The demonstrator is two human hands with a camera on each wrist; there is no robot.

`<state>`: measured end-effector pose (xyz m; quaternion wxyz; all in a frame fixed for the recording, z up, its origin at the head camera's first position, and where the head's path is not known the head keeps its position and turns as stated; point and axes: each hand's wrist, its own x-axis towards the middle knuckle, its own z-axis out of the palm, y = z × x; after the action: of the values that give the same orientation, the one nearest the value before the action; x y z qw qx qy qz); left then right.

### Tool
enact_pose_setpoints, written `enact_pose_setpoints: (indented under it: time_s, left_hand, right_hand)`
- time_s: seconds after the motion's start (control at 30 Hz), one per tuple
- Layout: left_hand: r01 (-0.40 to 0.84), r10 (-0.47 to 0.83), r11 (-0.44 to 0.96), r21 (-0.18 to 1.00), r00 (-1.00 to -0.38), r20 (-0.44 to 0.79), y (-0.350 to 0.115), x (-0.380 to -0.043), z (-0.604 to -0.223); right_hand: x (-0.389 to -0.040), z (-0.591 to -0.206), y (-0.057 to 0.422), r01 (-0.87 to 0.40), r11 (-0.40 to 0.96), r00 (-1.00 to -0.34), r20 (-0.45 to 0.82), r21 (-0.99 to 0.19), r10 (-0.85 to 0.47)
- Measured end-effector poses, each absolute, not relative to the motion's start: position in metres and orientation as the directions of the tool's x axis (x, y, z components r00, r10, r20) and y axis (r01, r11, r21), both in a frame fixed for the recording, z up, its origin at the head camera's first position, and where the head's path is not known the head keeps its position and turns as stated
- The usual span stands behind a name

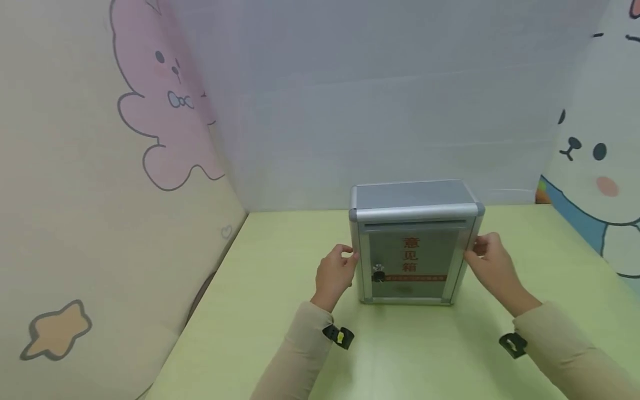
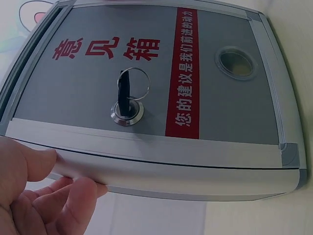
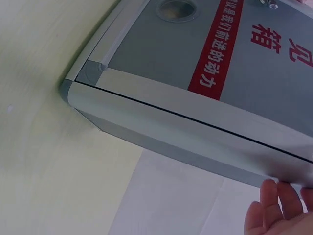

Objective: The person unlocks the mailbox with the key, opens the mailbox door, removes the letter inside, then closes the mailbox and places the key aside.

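Observation:
A grey suggestion box [image 1: 416, 195] with a silver metal frame stands upright on the table, its front facing me. Red characters, a red strip [image 2: 183, 73] and a round window [image 2: 236, 63] mark the front panel. A key [image 2: 124, 93] with a ring sits in the lock [image 2: 127, 113]. My left hand [image 1: 336, 273] grips the left side, thumb on the front edge and fingers bent against the side wall. Opposite it, my right hand [image 1: 495, 268] holds the right side at about the same height; its thumb is out of sight in the right wrist view.
The pale yellow-green table [image 1: 290, 239] runs back to a wall covered with a whitish sheet [image 1: 380, 111]. A cartoon-painted wall [image 1: 100, 194] borders the table on the left. Another cartoon figure [image 1: 610, 166] is at the right. Dark bands [image 1: 339, 335] circle both wrists.

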<state>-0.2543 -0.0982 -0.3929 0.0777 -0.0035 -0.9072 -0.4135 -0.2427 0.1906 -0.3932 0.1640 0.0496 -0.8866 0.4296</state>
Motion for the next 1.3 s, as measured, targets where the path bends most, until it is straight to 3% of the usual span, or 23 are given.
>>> enact_pose_setpoints:
  time_s: [0.3,0.4,0.47,0.6,0.7,0.9,1.0,1.3]
  left_hand:
    - [0.085,-0.098,0.732,0.676,-0.969,0.228,-0.083,-0.255,-0.398]
    - [0.097,-0.094,0.727,0.680,-0.967,0.239,-0.088,-0.254,-0.398]
    - [0.109,-0.084,0.726,0.679,-0.966,0.245,-0.090,-0.253,-0.399]
    - [0.113,-0.074,0.732,0.672,-0.967,0.243,-0.092,-0.252,-0.401]
    - [0.112,-0.071,0.728,0.677,-0.969,0.237,-0.092,-0.253,-0.402]
    - [0.128,-0.085,0.720,0.683,-0.959,0.269,-0.094,-0.252,-0.402]
    - [0.129,-0.092,0.717,0.685,-0.957,0.276,-0.096,-0.253,-0.403]
    - [0.128,-0.088,0.688,0.714,-0.963,0.257,-0.100,-0.255,-0.413]
  right_hand:
    - [-0.238,-0.392,0.204,-0.200,0.638,-0.954,0.296,-0.744,0.046]
    - [-0.238,-0.396,0.191,-0.245,0.602,-0.910,0.394,-0.760,0.128]
    - [-0.238,-0.399,0.179,-0.322,0.561,-0.842,0.502,-0.762,0.198]
    - [-0.238,-0.405,0.155,-0.563,0.554,-0.607,0.762,-0.614,0.228]
    - [-0.240,-0.412,0.143,-0.691,0.593,-0.459,0.885,-0.412,0.080]
    - [-0.253,-0.428,0.121,-0.828,0.553,-0.286,0.918,-0.092,-0.276]
    - [-0.256,-0.436,0.112,-0.839,0.538,-0.293,0.901,-0.083,-0.318]
    - [-0.252,-0.447,0.095,-0.817,0.552,-0.424,0.821,-0.166,-0.381]
